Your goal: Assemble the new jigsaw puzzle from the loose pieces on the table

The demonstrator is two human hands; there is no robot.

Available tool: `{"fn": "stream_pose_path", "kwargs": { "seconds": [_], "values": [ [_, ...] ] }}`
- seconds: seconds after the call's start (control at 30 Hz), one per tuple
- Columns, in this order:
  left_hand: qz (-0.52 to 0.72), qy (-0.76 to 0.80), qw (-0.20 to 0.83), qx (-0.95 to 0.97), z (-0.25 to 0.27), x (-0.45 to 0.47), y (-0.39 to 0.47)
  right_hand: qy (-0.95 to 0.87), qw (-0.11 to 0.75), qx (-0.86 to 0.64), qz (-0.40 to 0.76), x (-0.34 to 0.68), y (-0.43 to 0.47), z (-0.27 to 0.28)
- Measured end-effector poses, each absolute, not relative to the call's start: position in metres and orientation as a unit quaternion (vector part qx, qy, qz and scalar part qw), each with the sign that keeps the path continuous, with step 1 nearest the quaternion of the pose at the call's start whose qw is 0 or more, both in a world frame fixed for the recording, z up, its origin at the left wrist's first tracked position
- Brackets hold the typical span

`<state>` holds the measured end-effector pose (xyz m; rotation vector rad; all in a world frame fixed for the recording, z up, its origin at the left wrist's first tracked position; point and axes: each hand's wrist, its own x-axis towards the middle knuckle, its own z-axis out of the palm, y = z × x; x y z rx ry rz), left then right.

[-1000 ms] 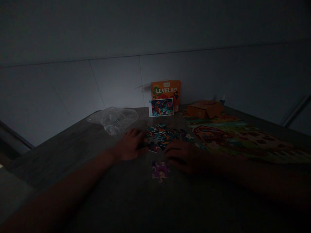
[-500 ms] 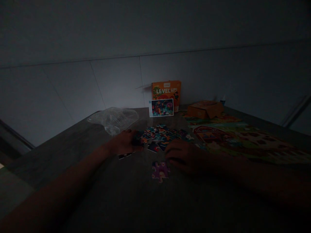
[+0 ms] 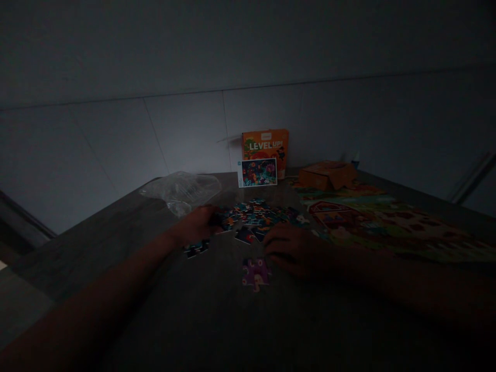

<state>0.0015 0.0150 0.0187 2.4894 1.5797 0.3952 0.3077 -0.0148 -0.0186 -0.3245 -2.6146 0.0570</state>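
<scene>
Dim light covers a heap of jigsaw puzzle pieces [image 3: 253, 213] in the middle of the table. At the heap's left edge is my left hand [image 3: 197, 224], its fingers bent together; the tips are too dark to show what they hold. Just below that hand lie a few dark-blue puzzle pieces [image 3: 196, 249]. My right hand [image 3: 290, 249] rests on the table at the heap's near right side, fingers loosely bent and slightly apart, with no piece visible in it. Left of it, nearer me, lies a joined purple section of puzzle [image 3: 256, 274]. Loose pieces [image 3: 245, 235] lie between both hands.
A picture card [image 3: 258, 172] leans against an upright orange box [image 3: 265, 139] by the wall. To the left is a crumpled clear plastic bag [image 3: 186, 187]. On the right lie an orange carton [image 3: 327, 175] and a large farm-scene puzzle [image 3: 364, 219].
My left hand has drawn in its fingers and shifted slightly up, uncovering the dark-blue pieces below it and some at the heap's left edge. My right hand has stayed put.
</scene>
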Motion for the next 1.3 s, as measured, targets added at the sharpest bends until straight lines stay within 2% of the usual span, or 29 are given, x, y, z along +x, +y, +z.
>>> {"fn": "stream_pose_path", "kwargs": {
  "seconds": [0.2,0.47,0.63,0.8,0.9,1.07,1.3],
  "values": [
    [0.239,0.524,0.165,0.801,0.026,0.003,0.015,-0.962,0.243,-0.123,0.028,0.308,-0.017,-0.016],
    [0.327,0.532,0.215,0.751,0.024,0.003,0.018,-0.96,0.249,-0.123,0.022,0.308,-0.018,-0.017],
    [0.349,0.535,0.203,0.742,0.023,0.003,0.02,-0.961,0.246,-0.12,0.03,0.308,-0.018,-0.017],
    [0.371,0.543,0.149,0.738,0.027,0.002,0.019,-0.96,0.253,-0.117,0.023,0.308,-0.017,-0.018],
    [0.349,0.554,0.12,0.746,0.03,0.001,0.018,-0.96,0.258,-0.112,0.015,0.308,-0.016,-0.018],
    [0.245,0.578,0.102,0.772,0.028,0.0,0.018,-0.961,0.254,-0.11,0.011,0.308,-0.017,-0.017],
    [0.173,0.599,0.004,0.782,-0.004,0.011,0.024,-0.961,0.248,-0.118,0.026,0.307,-0.018,-0.016]
  ]
}}
